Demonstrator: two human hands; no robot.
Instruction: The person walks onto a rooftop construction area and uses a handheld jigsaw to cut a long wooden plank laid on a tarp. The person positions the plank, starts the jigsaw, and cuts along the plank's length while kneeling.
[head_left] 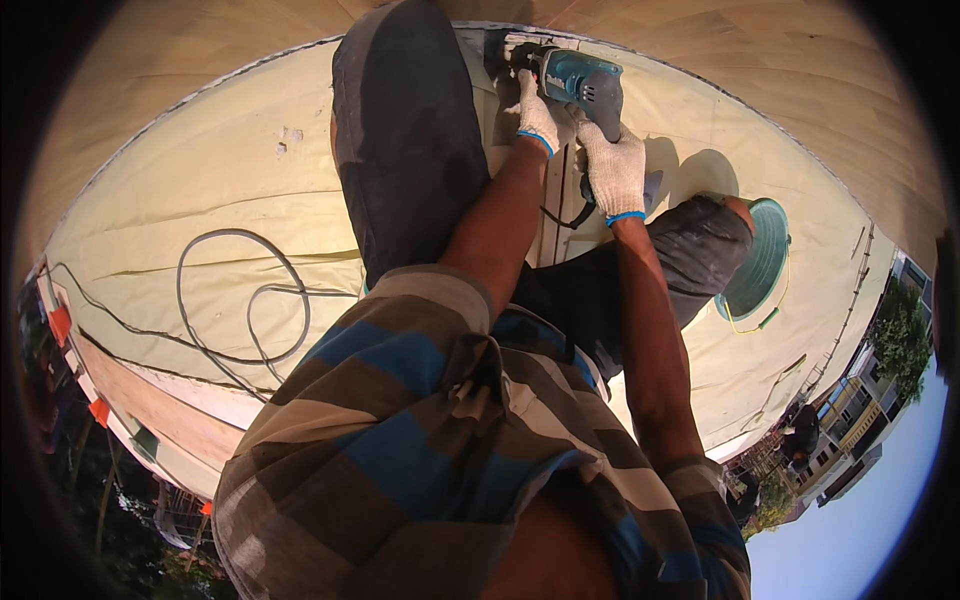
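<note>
A teal and dark grey power drill [583, 80] lies on its side at the top of the head view, its front end pointing left toward a dark gap by the wooden wall. My right hand [614, 172], in a white knit glove with a blue cuff, is wrapped round its rear grip. My left hand [537, 117], gloved the same way, closes at the drill's front end; some of its fingers are hidden. A dark cord [572, 222] hangs below the right hand. What the drill's tip touches is in shadow and cannot be made out.
A green bucket [768, 262] with a yellow handle stands right of my bent knee. Grey cable [290, 262] loops over the cream sheeting [240, 170] at left. A plywood wall [740, 30] curves across the top. Beyond the platform's edge are trees and buildings [855, 420].
</note>
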